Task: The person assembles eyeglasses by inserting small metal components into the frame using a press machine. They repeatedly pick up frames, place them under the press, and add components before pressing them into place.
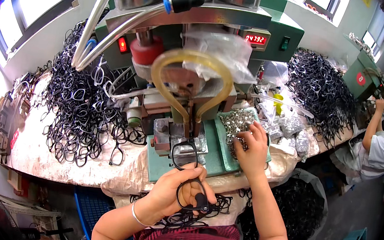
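My left hand (174,189) is closed around a black eyeglass frame (173,155). The far rim of that frame reaches onto the metal fixture of the green press machine, just under its narrow tool tip; the near rim hangs by my palm. My right hand (253,150) is over a pale green tray (225,146), its fingers bent and apart among small silvery metal parts (238,121). Whether a tiny part lies between the fingertips is too small to make out. A yellowish tube (227,83) loops in front of the press head.
Black eyeglass frames (77,109) lie heaped on the covered table to the left, with another heap (319,90) at the back right. More frames fill a bag (294,206) below right. A blue basket (93,206) stands lower left. Another person (382,150) works at a machine far right.
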### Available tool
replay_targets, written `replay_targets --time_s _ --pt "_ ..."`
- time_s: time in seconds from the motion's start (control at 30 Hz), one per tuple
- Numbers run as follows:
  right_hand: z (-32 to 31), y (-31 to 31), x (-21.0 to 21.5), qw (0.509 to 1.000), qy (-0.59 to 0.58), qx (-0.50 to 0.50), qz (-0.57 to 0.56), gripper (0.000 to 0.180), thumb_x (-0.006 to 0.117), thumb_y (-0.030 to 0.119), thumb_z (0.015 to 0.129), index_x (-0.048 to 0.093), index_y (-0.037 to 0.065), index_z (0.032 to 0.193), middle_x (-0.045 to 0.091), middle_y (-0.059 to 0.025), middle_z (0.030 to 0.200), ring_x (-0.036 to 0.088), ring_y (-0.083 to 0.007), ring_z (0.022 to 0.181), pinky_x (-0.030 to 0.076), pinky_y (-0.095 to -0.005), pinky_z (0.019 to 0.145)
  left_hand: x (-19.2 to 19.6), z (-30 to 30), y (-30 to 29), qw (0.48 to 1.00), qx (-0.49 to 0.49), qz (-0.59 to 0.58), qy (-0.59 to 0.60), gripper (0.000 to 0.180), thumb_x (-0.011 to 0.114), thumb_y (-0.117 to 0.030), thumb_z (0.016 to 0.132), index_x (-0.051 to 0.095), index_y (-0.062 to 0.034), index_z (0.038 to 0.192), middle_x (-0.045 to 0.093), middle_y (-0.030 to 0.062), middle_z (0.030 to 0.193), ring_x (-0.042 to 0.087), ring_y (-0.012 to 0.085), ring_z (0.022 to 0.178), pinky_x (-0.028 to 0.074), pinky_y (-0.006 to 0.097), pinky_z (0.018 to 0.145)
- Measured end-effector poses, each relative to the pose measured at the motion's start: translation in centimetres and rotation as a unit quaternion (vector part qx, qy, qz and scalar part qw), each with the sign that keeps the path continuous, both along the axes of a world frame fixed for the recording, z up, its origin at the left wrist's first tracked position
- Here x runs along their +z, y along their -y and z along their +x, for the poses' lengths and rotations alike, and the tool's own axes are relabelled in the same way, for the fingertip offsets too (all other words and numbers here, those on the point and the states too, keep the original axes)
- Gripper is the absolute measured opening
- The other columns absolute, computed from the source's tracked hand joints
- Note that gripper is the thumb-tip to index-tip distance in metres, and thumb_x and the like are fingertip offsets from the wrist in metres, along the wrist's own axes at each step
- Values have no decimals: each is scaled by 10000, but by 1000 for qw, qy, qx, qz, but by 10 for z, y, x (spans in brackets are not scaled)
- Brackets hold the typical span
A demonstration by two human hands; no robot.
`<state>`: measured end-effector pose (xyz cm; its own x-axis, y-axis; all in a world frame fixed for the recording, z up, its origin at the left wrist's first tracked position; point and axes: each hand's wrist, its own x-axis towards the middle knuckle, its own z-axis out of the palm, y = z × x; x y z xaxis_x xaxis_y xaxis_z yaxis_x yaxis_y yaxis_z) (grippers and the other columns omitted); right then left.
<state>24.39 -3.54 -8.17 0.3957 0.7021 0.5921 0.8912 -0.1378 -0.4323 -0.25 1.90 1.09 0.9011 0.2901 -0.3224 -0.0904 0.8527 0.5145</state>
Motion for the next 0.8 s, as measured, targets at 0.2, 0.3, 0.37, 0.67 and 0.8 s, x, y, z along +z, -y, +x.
replay_targets --time_s 0.2,0.3,0.37,0.67,0.8 --pt "17 -26 3 988 130 74 -36 162 671 51 781 632 46 939 627 -164 1205 569 -359 1189 508 -467 909 -29 -10 5 996 38 84 14 271 389 -305 1070 473 -47 1082 679 258 921 697 260 780 572 325 630" --pt "15 -16 4 996 22 16 86 51 689 49 822 678 37 871 687 -126 852 665 -336 835 523 -430 745 -35 -38 45 818 296 479 -118 333 393 -324 1070 467 -23 1194 637 153 938 637 237 890 507 287 749" --pt "10 -5 -1 994 -37 -47 91 85 753 100 826 709 39 865 687 -119 824 649 -294 755 510 -389 694 -18 -64 42 548 390 737 -63 372 517 -346 1019 497 -25 1205 611 117 959 563 217 790 479 304 705" --pt "-11 -29 2 978 -191 -11 86 74 711 38 865 685 -2 922 696 -74 802 642 -131 747 505 -267 727 3 -75 38 249 373 867 216 305 749 -228 753 729 -39 993 666 96 995 644 257 858 542 342 814" --pt "-8 -20 0 978 -191 9 82 102 705 -7 849 690 -18 949 705 -61 825 642 -121 772 509 -268 750 -6 -90 -44 361 482 743 -291 98 692 -70 827 655 -18 901 586 89 787 556 274 704 435 369 599"
